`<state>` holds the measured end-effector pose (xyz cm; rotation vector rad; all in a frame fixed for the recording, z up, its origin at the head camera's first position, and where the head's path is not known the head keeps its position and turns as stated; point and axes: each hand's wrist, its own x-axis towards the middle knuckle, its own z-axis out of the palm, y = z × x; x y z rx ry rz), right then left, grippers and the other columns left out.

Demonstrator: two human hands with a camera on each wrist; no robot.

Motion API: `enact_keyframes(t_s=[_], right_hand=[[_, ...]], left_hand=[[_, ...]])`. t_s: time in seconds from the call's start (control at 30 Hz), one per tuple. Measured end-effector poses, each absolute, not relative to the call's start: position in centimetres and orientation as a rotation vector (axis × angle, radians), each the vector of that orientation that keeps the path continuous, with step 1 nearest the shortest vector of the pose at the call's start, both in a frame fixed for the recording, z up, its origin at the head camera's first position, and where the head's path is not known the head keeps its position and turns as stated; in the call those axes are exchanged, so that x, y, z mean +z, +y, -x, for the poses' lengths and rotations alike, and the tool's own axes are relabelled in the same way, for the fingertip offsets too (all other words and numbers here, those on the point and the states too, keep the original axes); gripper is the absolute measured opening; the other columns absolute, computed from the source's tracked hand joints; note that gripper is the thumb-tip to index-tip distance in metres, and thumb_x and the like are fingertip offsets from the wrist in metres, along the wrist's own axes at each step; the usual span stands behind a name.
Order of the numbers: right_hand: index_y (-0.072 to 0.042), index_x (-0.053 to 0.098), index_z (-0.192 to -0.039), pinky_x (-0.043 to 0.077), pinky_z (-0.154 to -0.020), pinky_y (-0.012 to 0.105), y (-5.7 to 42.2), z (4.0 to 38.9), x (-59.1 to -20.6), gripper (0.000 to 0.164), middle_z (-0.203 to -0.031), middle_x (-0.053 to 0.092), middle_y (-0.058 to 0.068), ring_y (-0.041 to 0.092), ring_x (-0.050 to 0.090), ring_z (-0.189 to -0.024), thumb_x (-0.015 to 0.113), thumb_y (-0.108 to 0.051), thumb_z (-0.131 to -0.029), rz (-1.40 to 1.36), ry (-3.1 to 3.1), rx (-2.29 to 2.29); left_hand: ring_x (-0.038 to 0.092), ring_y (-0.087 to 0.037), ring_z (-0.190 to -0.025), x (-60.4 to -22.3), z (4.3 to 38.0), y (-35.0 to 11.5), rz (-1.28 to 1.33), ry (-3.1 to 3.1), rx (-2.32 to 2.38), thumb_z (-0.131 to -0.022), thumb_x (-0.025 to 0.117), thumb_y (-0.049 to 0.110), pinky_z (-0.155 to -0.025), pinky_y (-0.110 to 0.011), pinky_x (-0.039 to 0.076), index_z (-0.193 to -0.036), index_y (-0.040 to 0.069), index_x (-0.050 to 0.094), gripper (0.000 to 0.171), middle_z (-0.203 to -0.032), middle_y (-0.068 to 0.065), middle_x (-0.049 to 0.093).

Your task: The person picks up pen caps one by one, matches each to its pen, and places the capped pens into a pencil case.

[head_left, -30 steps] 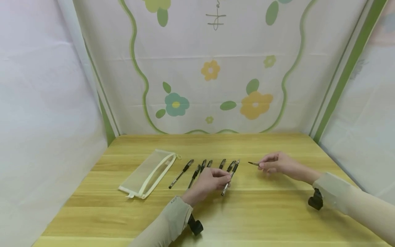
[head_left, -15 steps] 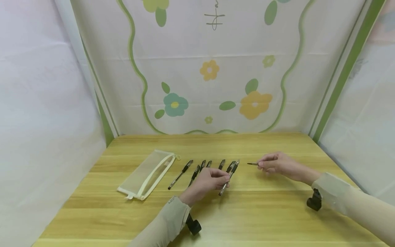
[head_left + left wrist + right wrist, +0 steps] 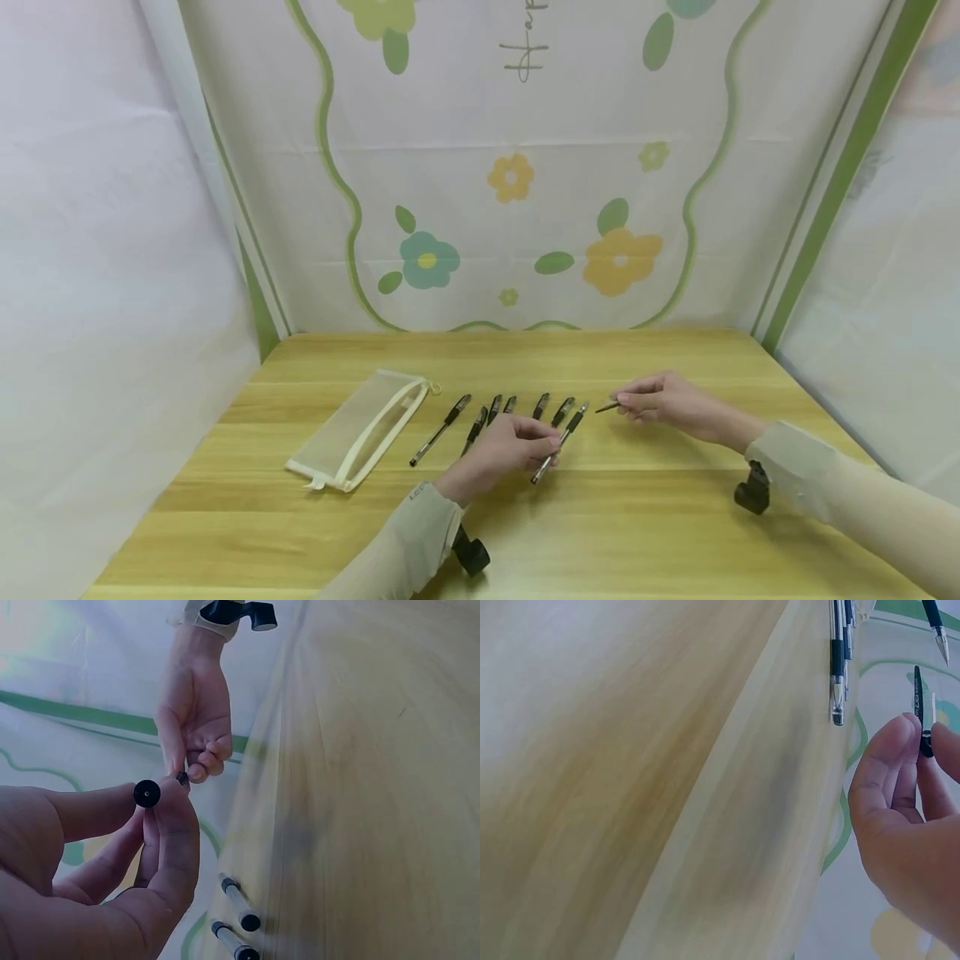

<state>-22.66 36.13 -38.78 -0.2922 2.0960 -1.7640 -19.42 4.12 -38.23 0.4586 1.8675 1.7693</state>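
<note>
My left hand (image 3: 502, 457) pinches an uncapped gel pen (image 3: 572, 423) between thumb and fingers, its bare tip slanting up and away to the right. The pen's black end faces the camera in the left wrist view, while its metal tip shows at the top right of the right wrist view. In my right hand (image 3: 670, 405), thumb and fingertips pinch a small dark pen cap (image 3: 919, 697). The cap points left toward the pen tip, with a short gap between them. Several capped gel pens (image 3: 442, 429) lie in a loose row behind and beside my left hand, which partly hides some.
A pale mesh zipper pouch (image 3: 341, 425) lies at the left of the wooden table (image 3: 637, 533), its zip side gaping. Fabric walls with printed flowers (image 3: 480, 200) stand at the table's back and sides.
My right hand has moved slightly left, bringing the cap closer to the pen tip and turning it to slant downward. The left hand keeps its grip on the pen nearly in place.
</note>
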Motion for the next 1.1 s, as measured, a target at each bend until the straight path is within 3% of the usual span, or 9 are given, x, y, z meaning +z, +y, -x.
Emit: enact_keyframes(t_s=[0.27, 0.47, 0.93, 1.1], right_hand=[[0.013, 0.056, -0.127, 0.052, -0.092, 0.047, 35.5, 22.9, -39.1, 0.045, -0.111, 0.06, 0.031, 0.036, 0.06, -0.101, 0.065, -0.018, -0.097, 0.309, 2.101, -1.738], [0.012, 0.058, -0.126, 0.052, -0.093, 0.047, 35.3, 22.9, -39.1, 0.04, -0.113, 0.059, 0.033, 0.037, 0.06, -0.102, 0.064, -0.016, -0.098, 0.35, 2.074, -1.743], [0.013, 0.055, -0.128, 0.053, -0.09, 0.048, 35.0, 22.9, -38.8, 0.041, -0.112, 0.059, 0.033, 0.034, 0.061, -0.099, 0.063, -0.013, -0.098, 0.441, 2.057, -1.729], [0.01, 0.058, -0.127, 0.054, -0.087, 0.046, 34.6, 23.0, -38.4, 0.039, -0.113, 0.06, 0.032, 0.026, 0.062, -0.092, 0.063, -0.015, -0.098, 0.472, 2.078, -1.675]], left_hand=[[0.069, -0.024, -0.077, -38.5, 19.1, 4.3, -0.502, 1.865, 1.735, -0.092, 0.071, 0.011, -0.074, -0.036, 0.059, -0.106, -0.003, 0.071, 0.02, -0.093, -0.019, 0.07], [0.068, -0.023, -0.076, -38.4, 18.9, 4.2, -0.511, 1.86, 1.728, -0.093, 0.069, 0.01, -0.074, -0.036, 0.059, -0.106, -0.003, 0.072, 0.018, -0.091, -0.018, 0.07], [0.069, -0.024, -0.077, -38.3, 19.0, 4.2, -0.503, 1.848, 1.742, -0.093, 0.069, 0.009, -0.076, -0.039, 0.059, -0.105, -0.003, 0.072, 0.018, -0.094, -0.021, 0.069], [0.069, -0.024, -0.078, -38.2, 19.1, 4.2, -0.49, 1.861, 1.738, -0.093, 0.07, 0.009, -0.075, -0.038, 0.059, -0.104, -0.003, 0.072, 0.017, -0.092, -0.019, 0.07]])
